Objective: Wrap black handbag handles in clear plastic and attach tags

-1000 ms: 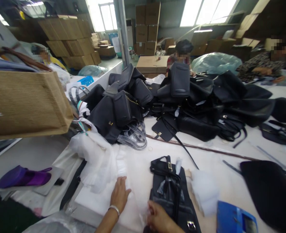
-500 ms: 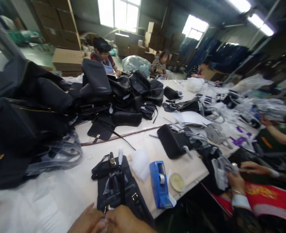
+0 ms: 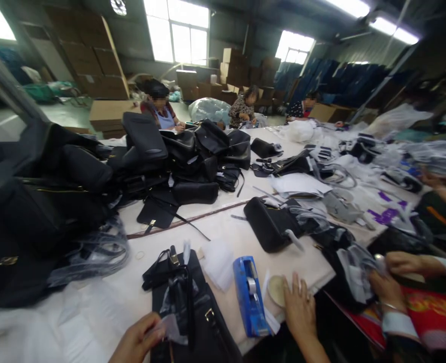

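My left hand [image 3: 141,337] pinches a small translucent piece of wrapping [image 3: 174,328] over the black leather bag [image 3: 202,302] lying in front of me. Straps, a gold buckle and dark plastic film show on that bag. At the table's front edge, my right hand [image 3: 300,307] is held with its fingers stretched out, holding nothing visible. Its fingertips are beside a roll of yellowish tape [image 3: 276,290]; whether they touch it I cannot tell. A blue tape dispenser [image 3: 248,297] stands between the bag and the roll. White wrapping sheet [image 3: 218,263] lies just behind the dispenser.
Piled black bags [image 3: 37,217] rise on the left, with more [image 3: 203,156] further back. Another black bag [image 3: 270,222] lies beyond the dispenser. A co-worker's hands [image 3: 391,285] handle a wrapped strap at the right. Other people sit across the table [image 3: 162,252].
My hands were together at the bag's near end. Now they are apart: the left lifts a translucent wrapping piece, and the right has moved right to the tape roll. The view has tilted slightly upward.
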The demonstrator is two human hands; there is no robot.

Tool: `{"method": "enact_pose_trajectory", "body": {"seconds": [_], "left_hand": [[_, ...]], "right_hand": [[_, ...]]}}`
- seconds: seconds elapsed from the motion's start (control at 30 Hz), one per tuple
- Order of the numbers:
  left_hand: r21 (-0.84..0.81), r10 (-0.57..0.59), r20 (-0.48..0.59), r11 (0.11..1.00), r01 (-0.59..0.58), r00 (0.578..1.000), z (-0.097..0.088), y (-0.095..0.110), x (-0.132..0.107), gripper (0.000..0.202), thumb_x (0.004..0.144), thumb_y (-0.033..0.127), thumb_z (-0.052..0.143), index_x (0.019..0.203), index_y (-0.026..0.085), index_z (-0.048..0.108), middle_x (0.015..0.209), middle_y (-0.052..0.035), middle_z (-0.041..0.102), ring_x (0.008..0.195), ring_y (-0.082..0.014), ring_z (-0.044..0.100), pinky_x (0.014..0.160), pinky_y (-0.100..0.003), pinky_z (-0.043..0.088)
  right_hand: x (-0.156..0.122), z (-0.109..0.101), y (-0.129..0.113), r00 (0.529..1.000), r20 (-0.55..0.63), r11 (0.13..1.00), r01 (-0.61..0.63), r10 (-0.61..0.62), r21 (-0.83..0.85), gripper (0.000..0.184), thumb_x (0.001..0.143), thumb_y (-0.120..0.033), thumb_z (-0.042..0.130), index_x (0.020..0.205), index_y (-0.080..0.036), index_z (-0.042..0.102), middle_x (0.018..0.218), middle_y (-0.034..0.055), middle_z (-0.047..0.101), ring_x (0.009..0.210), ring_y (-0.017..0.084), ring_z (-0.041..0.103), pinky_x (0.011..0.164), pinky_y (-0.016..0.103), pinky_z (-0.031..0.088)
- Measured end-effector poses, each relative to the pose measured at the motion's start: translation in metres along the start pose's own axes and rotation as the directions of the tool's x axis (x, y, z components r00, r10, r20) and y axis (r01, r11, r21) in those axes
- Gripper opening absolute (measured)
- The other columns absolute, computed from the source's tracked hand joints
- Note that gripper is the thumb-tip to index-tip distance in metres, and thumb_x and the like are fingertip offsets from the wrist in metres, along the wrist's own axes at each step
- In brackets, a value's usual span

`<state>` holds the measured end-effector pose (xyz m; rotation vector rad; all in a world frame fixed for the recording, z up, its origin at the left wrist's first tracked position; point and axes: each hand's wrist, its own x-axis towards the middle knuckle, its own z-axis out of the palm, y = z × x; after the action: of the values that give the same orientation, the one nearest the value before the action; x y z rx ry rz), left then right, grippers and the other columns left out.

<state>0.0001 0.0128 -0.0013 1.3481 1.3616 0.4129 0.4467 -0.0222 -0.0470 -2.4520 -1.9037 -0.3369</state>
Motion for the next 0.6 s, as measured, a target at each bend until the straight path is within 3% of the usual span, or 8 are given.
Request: {"method": "enact_pose_trajectory", "body": {"seconds": [0.07, 0.13, 0.2, 0.27, 0.33, 0.4, 0.5, 0.6], "left_hand": [[-0.044, 0.009, -0.033, 0.999, -0.01, 0.999, 0.001, 0.005, 0.002, 0.037, 0.077, 0.054, 0.059, 0.068, 0.019, 0.054, 0.068, 0.0032, 0.049, 0.071, -0.0171, 0.047, 0.065, -0.024, 0.038], [-0.087, 0.009, -0.057, 0.996, -0.014, 0.998, -0.001, 0.006, 0.004, 0.035, 0.076, 0.052, 0.061, 0.067, 0.019, 0.053, 0.067, 0.0036, 0.048, 0.07, -0.0163, 0.045, 0.064, -0.024, 0.035], [-0.113, 0.001, -0.084, 0.994, -0.01, 0.996, -0.002, 0.005, 0.004, 0.034, 0.075, 0.05, 0.062, 0.067, 0.019, 0.053, 0.066, 0.0038, 0.048, 0.069, -0.0158, 0.045, 0.063, -0.024, 0.034], [-0.114, -0.001, -0.104, 0.993, -0.01, 0.995, -0.002, 0.003, 0.003, 0.032, 0.075, 0.047, 0.062, 0.067, 0.018, 0.052, 0.067, 0.0038, 0.049, 0.069, -0.0155, 0.045, 0.063, -0.024, 0.033], [-0.099, 0.007, -0.113, 0.995, -0.018, 0.994, -0.002, 0.001, 0.002, 0.029, 0.077, 0.044, 0.06, 0.067, 0.019, 0.052, 0.066, 0.004, 0.049, 0.069, -0.0153, 0.045, 0.063, -0.024, 0.033], [-0.07, 0.024, -0.115, 0.997, -0.033, 0.993, -0.001, 0.001, 0.0, 0.026, 0.078, 0.041, 0.059, 0.067, 0.019, 0.051, 0.066, 0.0041, 0.05, 0.069, -0.0153, 0.046, 0.062, -0.023, 0.032], [0.012, 0.053, -0.127, 0.999, -0.052, 0.99, -0.003, 0.0, -0.006, 0.025, 0.08, 0.04, 0.056, 0.068, 0.019, 0.052, 0.068, 0.0036, 0.053, 0.07, -0.0156, 0.048, 0.063, -0.023, 0.033], [0.093, 0.046, -0.149, 0.995, -0.032, 0.988, -0.007, -0.011, -0.019, 0.028, 0.083, 0.043, 0.053, 0.068, 0.019, 0.051, 0.069, 0.0031, 0.054, 0.069, -0.0154, 0.048, 0.063, -0.023, 0.033]], "right_hand": [[-0.013, 0.025, 0.014, 0.992, 0.054, 0.991, 0.121, -0.118, -0.064, 0.053, 0.083, -0.001, 0.027, 0.118, -0.017, 0.063, 0.14, 0.0169, 0.047, 0.131, 0.039, 0.037, 0.093, 0.059, 0.035], [-0.011, 0.035, 0.025, 0.984, 0.065, 0.982, 0.173, -0.168, -0.076, 0.052, 0.082, -0.002, 0.028, 0.113, -0.019, 0.066, 0.138, 0.0161, 0.049, 0.129, 0.04, 0.039, 0.091, 0.061, 0.036], [0.006, 0.025, 0.03, 0.989, 0.03, 0.989, 0.148, -0.147, -0.029, 0.045, 0.083, -0.007, 0.03, 0.107, -0.016, 0.067, 0.131, 0.0205, 0.054, 0.119, 0.041, 0.048, 0.083, 0.056, 0.041], [0.03, -0.002, 0.017, 0.995, -0.019, 0.989, 0.098, -0.096, 0.107, 0.037, 0.087, -0.017, 0.034, 0.109, -0.012, 0.064, 0.12, 0.0231, 0.059, 0.107, 0.038, 0.055, 0.082, 0.05, 0.044], [0.047, -0.039, -0.021, 0.996, 0.011, 0.93, 0.074, -0.083, 0.36, 0.03, 0.09, -0.031, 0.039, 0.101, -0.016, 0.062, 0.103, 0.0157, 0.066, 0.095, 0.031, 0.06, 0.082, 0.042, 0.044], [0.048, -0.076, -0.083, 0.971, 0.201, 0.796, -0.019, -0.13, 0.605, 0.029, 0.091, -0.044, 0.043, 0.085, -0.022, 0.061, 0.085, 0.0057, 0.067, 0.078, 0.024, 0.063, 0.071, 0.034, 0.045], [0.023, -0.109, -0.186, 0.839, 0.4, 0.543, -0.154, -0.369, 0.826, 0.031, 0.086, -0.048, 0.052, 0.069, -0.022, 0.056, 0.066, -0.0005, 0.062, 0.067, 0.018, 0.06, 0.062, 0.026, 0.043], [-0.014, -0.111, -0.256, 0.736, 0.389, 0.316, -0.247, -0.554, 0.916, 0.019, 0.076, -0.033, 0.065, 0.09, -0.021, 0.061, 0.083, -0.0006, 0.068, 0.075, 0.016, 0.061, 0.064, 0.022, 0.043]]}}
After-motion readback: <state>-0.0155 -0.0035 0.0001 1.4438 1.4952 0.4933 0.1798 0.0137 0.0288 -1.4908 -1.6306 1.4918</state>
